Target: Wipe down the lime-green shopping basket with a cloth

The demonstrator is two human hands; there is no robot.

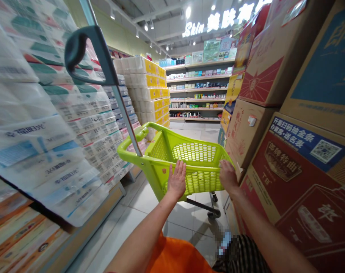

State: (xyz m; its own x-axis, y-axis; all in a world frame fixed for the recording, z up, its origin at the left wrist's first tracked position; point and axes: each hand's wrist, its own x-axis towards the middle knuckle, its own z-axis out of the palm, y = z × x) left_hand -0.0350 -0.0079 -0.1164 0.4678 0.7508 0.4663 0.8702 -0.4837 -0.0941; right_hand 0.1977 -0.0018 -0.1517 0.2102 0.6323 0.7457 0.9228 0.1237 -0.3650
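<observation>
A bright green plastic shopping cart [161,172] stands in the aisle in front of me, turned sideways, with perforated basket walls. My left hand [177,181] lies against the near side of the basket, fingers stretched out and pressing on the wall just under the rim. At the basket's right end, my right hand [228,176] is closed over the rim, with its fingertips partly hidden. A metal pole [127,117] with a dark grey loop handle [102,57] rises at the cart's left end. I see no goods in the visible part of the basket.
Stacked paper packs [61,151] line the left, with yellow-and-white packs [152,87] farther on. Tall cardboard cartons [311,163] stand close on the right, near the cart's end. Shelves of small products [199,89] cross the back. Tiled floor [144,216] shows around the cart.
</observation>
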